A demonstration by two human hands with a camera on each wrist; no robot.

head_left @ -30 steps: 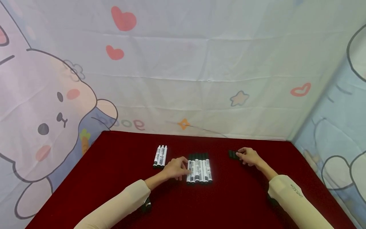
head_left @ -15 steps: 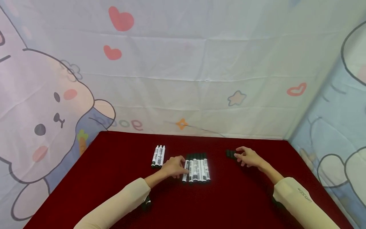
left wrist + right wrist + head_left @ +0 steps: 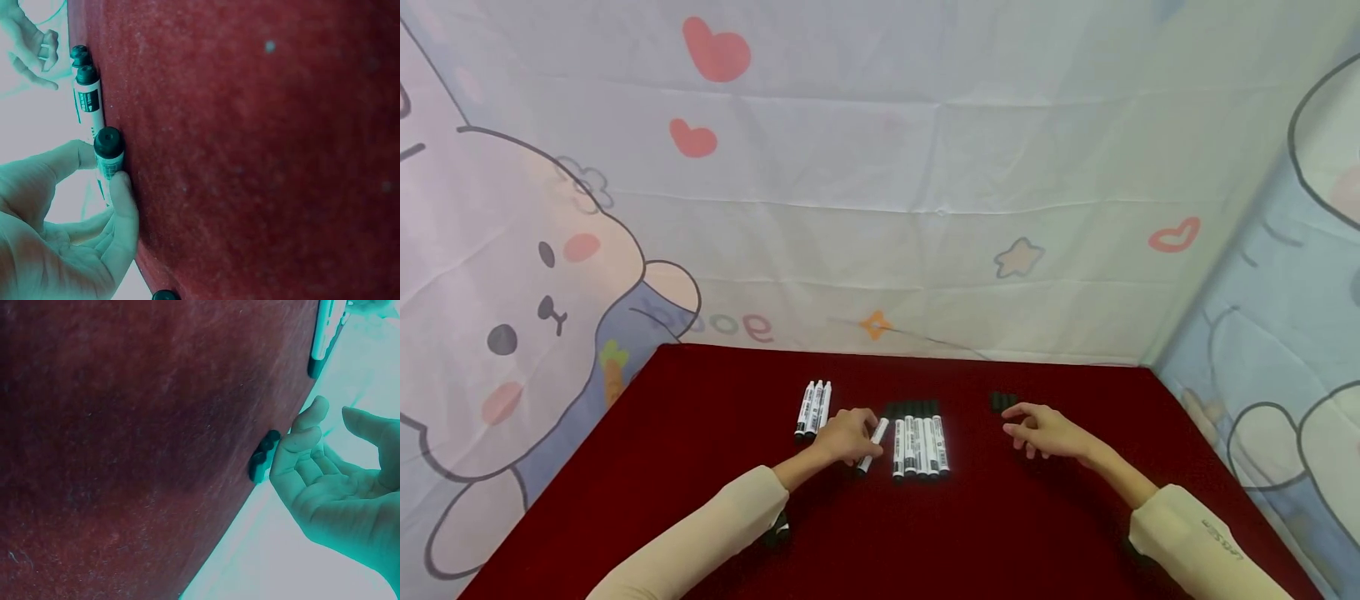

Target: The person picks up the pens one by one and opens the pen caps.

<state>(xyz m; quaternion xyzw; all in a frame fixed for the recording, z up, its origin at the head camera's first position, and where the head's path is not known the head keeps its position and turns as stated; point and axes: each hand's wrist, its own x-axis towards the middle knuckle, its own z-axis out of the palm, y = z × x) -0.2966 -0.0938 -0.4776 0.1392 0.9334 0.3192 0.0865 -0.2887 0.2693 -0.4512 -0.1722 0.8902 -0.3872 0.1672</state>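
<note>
In the head view my left hand (image 3: pixel 850 435) pinches a white marker (image 3: pixel 872 448) between thumb and fingers, tilted, just left of a row of several white markers (image 3: pixel 920 447). The held marker's far end shows white. Its black near end (image 3: pixel 109 142) points at the left wrist camera. Black caps (image 3: pixel 913 408) line the row's far end. My right hand (image 3: pixel 1048 431) hovers with loosely bent fingers, holding nothing, just in front of a small group of black caps (image 3: pixel 1002 402). The right wrist view shows a gap between thumb and fingers of this hand.
Three white markers (image 3: pixel 813 410) lie side by side behind my left hand, white tips pointing away. A dark object (image 3: pixel 777 529) is partly hidden by my left sleeve. The red cloth (image 3: pixel 970 533) covers the table, with a printed curtain (image 3: pixel 850 167) behind it.
My left hand has drawn the leftmost marker away from the row, to the left, and tilted it. My right hand has let go of the black caps and drawn back toward me.
</note>
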